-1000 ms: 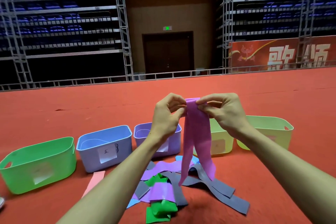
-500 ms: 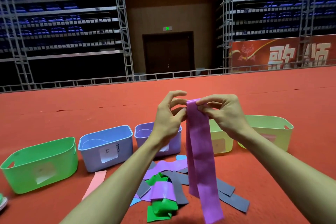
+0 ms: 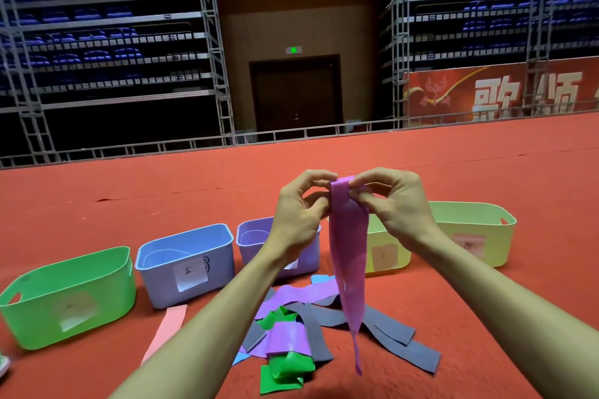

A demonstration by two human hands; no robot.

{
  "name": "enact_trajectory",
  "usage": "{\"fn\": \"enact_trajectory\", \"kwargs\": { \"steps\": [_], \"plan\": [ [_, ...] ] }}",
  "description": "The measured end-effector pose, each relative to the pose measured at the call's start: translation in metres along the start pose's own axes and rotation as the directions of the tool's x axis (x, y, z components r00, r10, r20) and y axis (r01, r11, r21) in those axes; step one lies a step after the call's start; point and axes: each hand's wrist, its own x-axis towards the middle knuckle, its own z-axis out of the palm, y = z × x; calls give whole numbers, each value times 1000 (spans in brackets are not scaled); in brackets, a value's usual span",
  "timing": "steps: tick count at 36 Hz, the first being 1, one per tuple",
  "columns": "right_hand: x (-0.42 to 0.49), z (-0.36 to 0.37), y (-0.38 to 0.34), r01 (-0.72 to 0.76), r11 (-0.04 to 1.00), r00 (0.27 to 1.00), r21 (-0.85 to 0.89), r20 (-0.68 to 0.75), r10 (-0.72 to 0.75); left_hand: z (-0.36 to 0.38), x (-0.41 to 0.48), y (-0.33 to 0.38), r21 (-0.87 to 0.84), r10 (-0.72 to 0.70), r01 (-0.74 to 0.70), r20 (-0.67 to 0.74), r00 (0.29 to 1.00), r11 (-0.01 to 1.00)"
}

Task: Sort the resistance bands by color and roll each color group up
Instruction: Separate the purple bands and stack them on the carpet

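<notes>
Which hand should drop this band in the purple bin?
Left, probably. Both pinch the band at its top, but the left hand is by the purple bin; the right hand, by the yellow bin.

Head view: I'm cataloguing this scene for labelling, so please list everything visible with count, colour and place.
Plastic bins: five, in a row on the floor: green bin far left, blue bin, purple bin, inner yellow-green bin, outer yellow-green bin far right.
Held purple rubber band: one, hanging above the pile.
Piled flat bands: several; grey bands, purple bands, green bands, light-blue bands; before the bins.
Pink flat band: one, before the blue bin.
Carpeted floor: red.
Tiered seats: blue, background.
Door: one, dark, centre background.
Banner: one, red, right background.
Left hand, right hand: each grip pinches the held band's top.
</notes>
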Motion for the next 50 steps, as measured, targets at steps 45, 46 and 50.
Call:
{"fn": "enact_trajectory", "kwargs": {
  "steps": [45, 46, 50],
  "plan": [
    [-14, -2, 16, 92, 969, 994, -228, 71, -78, -3, 10, -8, 138, -50, 73, -161, 986, 988],
    [-14, -2, 17, 88, 968, 994, -233, 80, -71, -2, 10, -8, 145, -44, 67, -159, 986, 987],
    [-11, -3, 18, 48, 978, 994, -202, 105, -27, -1, 10, -10, 183, -2, 32, -160, 987, 983]
  ]
}}
